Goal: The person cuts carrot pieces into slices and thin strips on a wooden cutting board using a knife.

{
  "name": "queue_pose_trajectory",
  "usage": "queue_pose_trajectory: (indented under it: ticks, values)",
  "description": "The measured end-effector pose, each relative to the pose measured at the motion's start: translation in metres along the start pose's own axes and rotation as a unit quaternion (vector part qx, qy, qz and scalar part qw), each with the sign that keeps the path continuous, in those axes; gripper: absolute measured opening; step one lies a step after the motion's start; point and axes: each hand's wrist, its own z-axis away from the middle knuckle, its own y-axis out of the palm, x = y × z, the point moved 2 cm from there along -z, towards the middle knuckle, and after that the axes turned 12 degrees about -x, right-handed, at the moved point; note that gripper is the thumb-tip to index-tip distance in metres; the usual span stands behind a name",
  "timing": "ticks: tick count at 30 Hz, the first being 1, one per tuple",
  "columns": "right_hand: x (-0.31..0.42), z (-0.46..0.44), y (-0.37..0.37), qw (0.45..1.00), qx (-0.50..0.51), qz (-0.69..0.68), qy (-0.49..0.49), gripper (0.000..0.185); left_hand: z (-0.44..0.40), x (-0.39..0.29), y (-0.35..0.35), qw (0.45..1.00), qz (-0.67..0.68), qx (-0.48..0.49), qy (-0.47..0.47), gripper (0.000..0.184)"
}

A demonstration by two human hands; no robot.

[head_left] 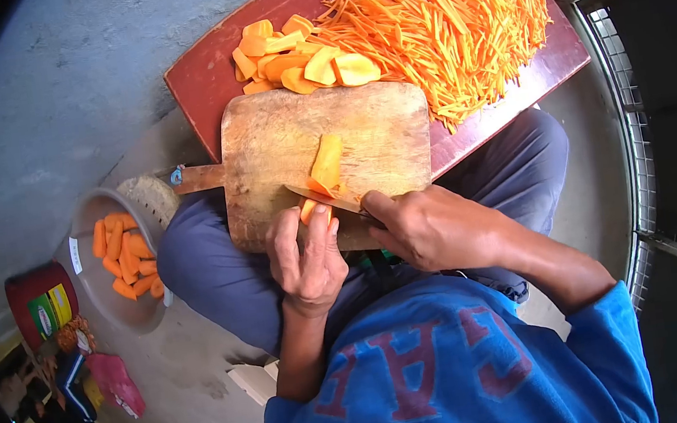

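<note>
A wooden cutting board [263, 145] lies over my lap, its far edge against the red table. My left hand [308, 262] pinches a short piece of carrot [317, 211] at the board's near edge. In my right hand [433, 225] is a knife [329, 199], its handle mostly hidden by my fingers. The blade lies against the far side of that carrot piece. Just beyond the blade a cut carrot portion [328, 160] rests on the board. Behind the board are a pile of carrot slices [321, 66] and a large heap of carrot strips [442, 21].
The red table [203, 76] stands at the far side, by a blue-grey wall. At left a plastic basin [93, 280] holds several whole carrots [128, 254]. A red bucket [41, 303] and a pink bag [116, 382] are farther left. A metal grille [633, 133] runs along the right.
</note>
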Motion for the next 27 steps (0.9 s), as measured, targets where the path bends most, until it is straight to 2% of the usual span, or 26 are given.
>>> queue_pose_trajectory:
  ticks: [11, 14, 20, 23, 27]
  values:
    - [0.033, 0.033, -0.044, 1.0, -0.017, -0.011, 0.017, 0.035, 0.001, 0.004, 0.0, 0.999, 0.024, -0.02, -0.018, 0.029]
    - [0.041, 0.037, -0.05, 0.999, 0.015, 0.01, 0.044, 0.036, 0.001, 0.003, 0.001, 0.999, 0.023, -0.02, -0.02, 0.028]
    - [0.045, 0.04, -0.053, 0.999, 0.02, 0.026, 0.035, 0.036, -0.004, 0.002, -0.001, 0.999, 0.032, -0.001, -0.017, 0.025]
    - [0.042, 0.039, -0.051, 0.998, 0.03, 0.03, 0.042, 0.036, -0.006, 0.002, 0.0, 0.999, 0.033, -0.004, -0.01, 0.026]
    - [0.038, 0.032, -0.044, 0.998, 0.032, 0.027, 0.045, 0.035, -0.005, 0.006, 0.001, 1.0, 0.025, -0.004, -0.017, 0.037]
